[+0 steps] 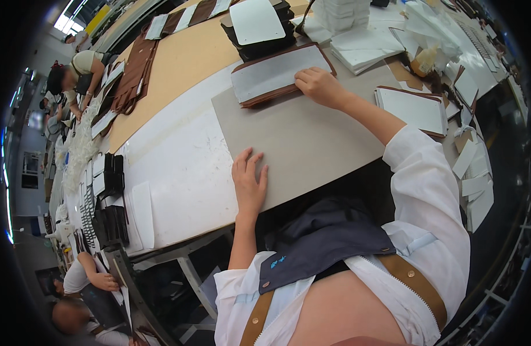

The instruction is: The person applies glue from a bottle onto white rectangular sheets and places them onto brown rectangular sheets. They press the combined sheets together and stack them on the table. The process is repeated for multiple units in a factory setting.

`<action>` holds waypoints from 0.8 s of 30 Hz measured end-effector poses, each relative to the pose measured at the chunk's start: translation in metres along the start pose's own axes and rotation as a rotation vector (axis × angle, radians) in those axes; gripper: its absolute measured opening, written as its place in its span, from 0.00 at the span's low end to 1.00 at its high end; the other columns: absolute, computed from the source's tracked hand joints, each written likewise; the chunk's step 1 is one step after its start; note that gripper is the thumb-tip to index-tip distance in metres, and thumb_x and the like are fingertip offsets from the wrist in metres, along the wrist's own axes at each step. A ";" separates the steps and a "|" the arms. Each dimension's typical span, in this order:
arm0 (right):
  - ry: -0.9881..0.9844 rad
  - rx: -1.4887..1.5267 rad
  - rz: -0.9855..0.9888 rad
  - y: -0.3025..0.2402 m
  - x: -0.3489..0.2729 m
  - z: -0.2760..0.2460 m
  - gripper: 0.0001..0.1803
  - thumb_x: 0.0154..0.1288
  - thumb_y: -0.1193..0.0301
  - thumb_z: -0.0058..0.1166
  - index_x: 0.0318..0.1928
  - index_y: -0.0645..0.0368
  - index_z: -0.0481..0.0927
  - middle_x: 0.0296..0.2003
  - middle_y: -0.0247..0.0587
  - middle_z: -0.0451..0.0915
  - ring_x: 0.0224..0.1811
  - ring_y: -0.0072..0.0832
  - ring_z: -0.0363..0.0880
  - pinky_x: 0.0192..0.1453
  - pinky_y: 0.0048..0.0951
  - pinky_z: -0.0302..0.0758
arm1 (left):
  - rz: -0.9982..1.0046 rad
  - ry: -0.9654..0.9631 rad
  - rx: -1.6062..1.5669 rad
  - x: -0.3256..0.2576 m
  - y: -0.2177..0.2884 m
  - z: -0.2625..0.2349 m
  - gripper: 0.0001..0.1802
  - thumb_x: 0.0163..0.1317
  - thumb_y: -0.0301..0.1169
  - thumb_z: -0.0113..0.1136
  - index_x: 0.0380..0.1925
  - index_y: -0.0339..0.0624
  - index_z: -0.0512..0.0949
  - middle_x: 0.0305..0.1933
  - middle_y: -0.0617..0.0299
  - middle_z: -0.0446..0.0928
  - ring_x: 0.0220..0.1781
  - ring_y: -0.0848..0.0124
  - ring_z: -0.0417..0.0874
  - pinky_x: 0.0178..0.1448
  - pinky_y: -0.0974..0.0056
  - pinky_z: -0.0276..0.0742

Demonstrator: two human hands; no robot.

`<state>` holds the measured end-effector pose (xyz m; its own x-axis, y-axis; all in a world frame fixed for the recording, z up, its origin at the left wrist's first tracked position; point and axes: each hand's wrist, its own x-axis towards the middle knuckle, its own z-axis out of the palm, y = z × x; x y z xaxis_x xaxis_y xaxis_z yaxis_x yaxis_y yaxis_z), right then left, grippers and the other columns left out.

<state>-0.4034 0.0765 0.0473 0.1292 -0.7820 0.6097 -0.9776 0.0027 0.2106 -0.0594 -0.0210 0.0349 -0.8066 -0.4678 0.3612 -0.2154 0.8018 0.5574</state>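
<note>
My left hand (250, 183) lies open, fingers spread, on the grey sheet (288, 155) that covers this part of the table. Beyond it sits a stack of flat brown panels with a white top face (270, 75). My right hand (320, 87) is closed at the stack's right end, its fingers curled on the top panel's edge. The fingertips are partly hidden, so how far that panel is lifted cannot be seen.
Behind the stack stands a pile of black pieces with a white sheet (256, 22) on top. White sheets (366, 46) and another white-faced brown stack (412, 109) lie to the right. Black bundles (109, 176) stand left. Other people (81, 75) work along the left side.
</note>
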 end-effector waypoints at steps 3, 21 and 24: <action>0.016 -0.007 0.010 0.002 0.001 0.001 0.04 0.55 0.76 0.55 0.29 0.58 0.72 0.30 0.39 0.76 0.35 0.38 0.80 0.43 0.37 0.78 | -0.001 0.000 0.000 0.000 0.000 0.000 0.17 0.63 0.26 0.65 0.53 0.41 0.79 0.66 0.50 0.71 0.69 0.50 0.71 0.73 0.50 0.65; -0.042 0.453 0.101 -0.119 -0.080 -0.102 0.12 0.55 0.79 0.60 0.41 0.64 0.77 0.41 0.46 0.83 0.44 0.41 0.85 0.49 0.37 0.84 | 0.322 0.350 0.144 0.136 0.040 -0.024 0.32 0.60 0.23 0.66 0.65 0.43 0.70 0.69 0.54 0.69 0.74 0.53 0.64 0.77 0.50 0.55; -0.062 0.528 0.190 -0.130 -0.085 -0.108 0.11 0.60 0.78 0.63 0.43 0.63 0.78 0.45 0.46 0.84 0.49 0.42 0.86 0.52 0.38 0.84 | 0.413 0.339 0.403 0.214 0.042 -0.002 0.36 0.56 0.24 0.69 0.66 0.47 0.69 0.72 0.56 0.65 0.77 0.53 0.58 0.79 0.47 0.50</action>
<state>-0.2697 0.2100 0.0502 -0.0519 -0.8336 0.5499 -0.9352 -0.1526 -0.3197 -0.2400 -0.0886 0.1371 -0.6638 -0.1310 0.7363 -0.1676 0.9856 0.0242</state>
